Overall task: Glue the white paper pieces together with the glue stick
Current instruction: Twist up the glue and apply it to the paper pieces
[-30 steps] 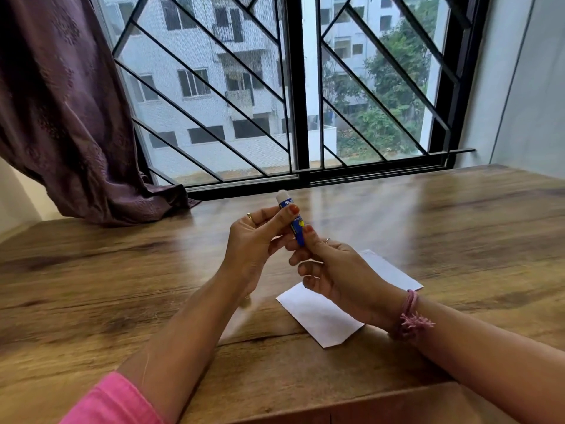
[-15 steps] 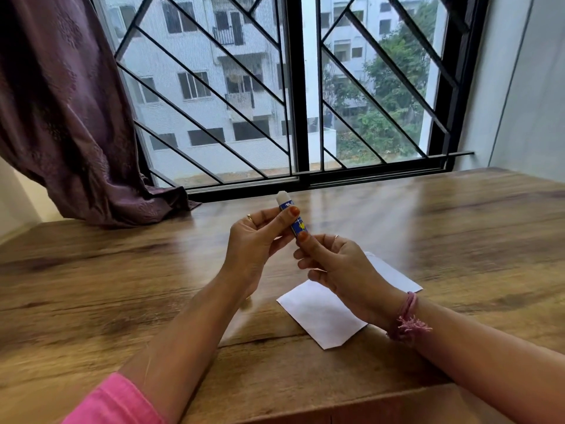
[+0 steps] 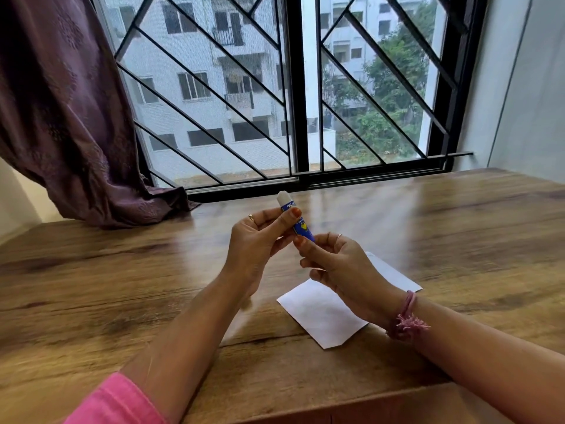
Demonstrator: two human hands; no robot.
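Observation:
A blue glue stick (image 3: 298,220) with a white end pointing up and away is held above the wooden table (image 3: 458,234). My left hand (image 3: 258,243) pinches its upper part between thumb and fingers. Just right of it, my right hand (image 3: 339,267) pinches the stick's lower end with thumb and fingertips. White paper pieces (image 3: 324,313) lie flat on the table under my right hand, which hides their middle; one corner shows at the right.
A barred window (image 3: 293,96) runs along the table's far edge. A purple curtain (image 3: 61,117) drapes onto the table at the far left. A pale wall (image 3: 526,93) closes off the right side.
My right hand has shifted its fingers along the lower end of the glue stick, thumb now on its base. My left hand's hold looks the same. The paper has not moved.

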